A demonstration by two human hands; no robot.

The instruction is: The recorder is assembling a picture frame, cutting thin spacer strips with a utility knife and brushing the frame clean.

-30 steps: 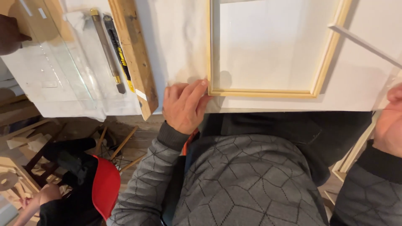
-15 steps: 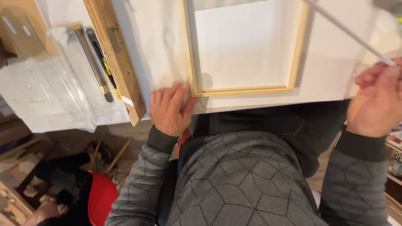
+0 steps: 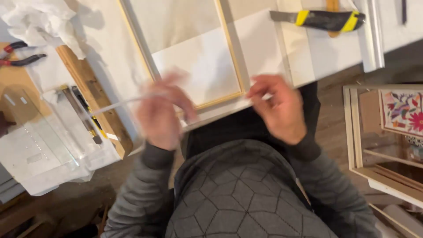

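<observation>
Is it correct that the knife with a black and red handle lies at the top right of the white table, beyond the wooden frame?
Not quite. The head view shows the knife has a black and yellow handle, not black and red. The rest is right: it lies at the top right of the white table, beyond the wooden frame.

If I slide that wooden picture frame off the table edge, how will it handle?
The wooden picture frame is thin-railed and open, so probably light and stiff. It lies flat on white sheet, so likely slides easily. Its slim corners may rack if twisted.
</observation>
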